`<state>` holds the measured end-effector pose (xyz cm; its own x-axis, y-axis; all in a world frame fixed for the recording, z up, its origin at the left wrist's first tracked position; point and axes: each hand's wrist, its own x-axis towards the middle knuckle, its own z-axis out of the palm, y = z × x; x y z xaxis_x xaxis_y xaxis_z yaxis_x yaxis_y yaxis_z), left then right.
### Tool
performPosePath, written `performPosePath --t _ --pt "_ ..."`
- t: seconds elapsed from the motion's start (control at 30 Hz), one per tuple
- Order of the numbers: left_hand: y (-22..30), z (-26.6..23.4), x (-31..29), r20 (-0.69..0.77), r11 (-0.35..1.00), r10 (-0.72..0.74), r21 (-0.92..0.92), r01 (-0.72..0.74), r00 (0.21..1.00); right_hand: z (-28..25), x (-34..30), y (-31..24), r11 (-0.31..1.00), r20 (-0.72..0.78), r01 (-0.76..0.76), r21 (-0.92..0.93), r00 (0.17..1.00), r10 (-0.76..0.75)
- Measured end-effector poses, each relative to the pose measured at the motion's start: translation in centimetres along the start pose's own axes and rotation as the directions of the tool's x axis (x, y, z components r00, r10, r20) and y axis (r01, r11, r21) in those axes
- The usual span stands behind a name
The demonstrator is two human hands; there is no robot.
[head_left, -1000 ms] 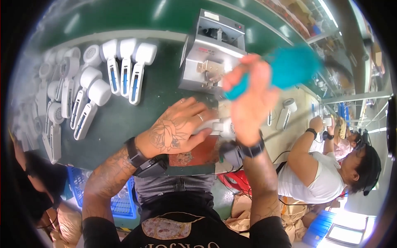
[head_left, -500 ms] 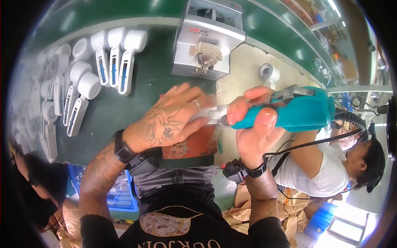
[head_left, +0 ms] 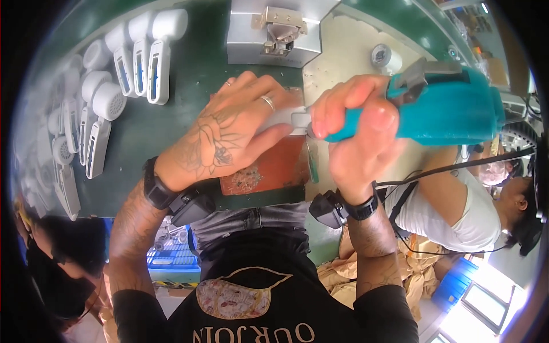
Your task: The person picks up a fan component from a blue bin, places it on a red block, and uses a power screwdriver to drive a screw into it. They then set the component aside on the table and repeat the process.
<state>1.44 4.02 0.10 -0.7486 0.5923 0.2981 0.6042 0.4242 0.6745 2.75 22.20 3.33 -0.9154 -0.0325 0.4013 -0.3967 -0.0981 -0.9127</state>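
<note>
My left hand [head_left: 234,128] lies over a white plastic handle piece [head_left: 279,119], fingers closed on it; most of the piece is hidden beneath the palm, and it looks like the handle of a white shower head. My right hand [head_left: 363,123] is wrapped round a teal electric screwdriver [head_left: 443,106] with a metal lever on its upper side. The screwdriver lies nearly level, its nose at the handle piece's right end. Whether the bit touches the piece cannot be made out. A worn red mat [head_left: 269,168] is under my left hand.
White shower heads [head_left: 157,68] with slotted handles lie in rows on the green table [head_left: 186,91] at left. A silver machine [head_left: 243,43] stands at the back, with a single shower head [head_left: 386,57] to its right. The screwdriver's black cable [head_left: 452,171] trails right, near a co-worker [head_left: 437,214].
The whole view has shifted, so the table and machine sit higher in the picture. Both hands keep their hold, and the screwdriver's nose stays at the handle piece's end.
</note>
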Motion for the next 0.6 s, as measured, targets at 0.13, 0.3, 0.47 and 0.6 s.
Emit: performPosePath --t 0.13,0.3,0.47,0.6 --pt "0.5 -0.4 0.1 -0.006 0.998 -0.01 0.057 0.011 1.0 -0.3 -0.4 0.2 0.995 -0.001 0.069 -0.073 0.998 -0.069" --pt "0.7 -0.5 -1.9 -0.185 0.98 0.198 0.024 -0.197 0.963 -1.9 -4.4 0.8 0.897 -0.107 -0.246 0.367 0.947 0.303" --pt "3.9 -1.8 -6.5 -0.121 0.866 0.274 0.462 -0.19 0.954 -0.3 -6.1 -6.3 0.903 -0.261 0.144 0.405 0.965 -0.037" --pt "2.4 -8.8 -12.2 -0.708 0.913 -0.328 -0.066 0.403 0.626 -0.8 -7.9 -6.6 0.85 -0.291 0.326 0.414 0.932 -0.216"
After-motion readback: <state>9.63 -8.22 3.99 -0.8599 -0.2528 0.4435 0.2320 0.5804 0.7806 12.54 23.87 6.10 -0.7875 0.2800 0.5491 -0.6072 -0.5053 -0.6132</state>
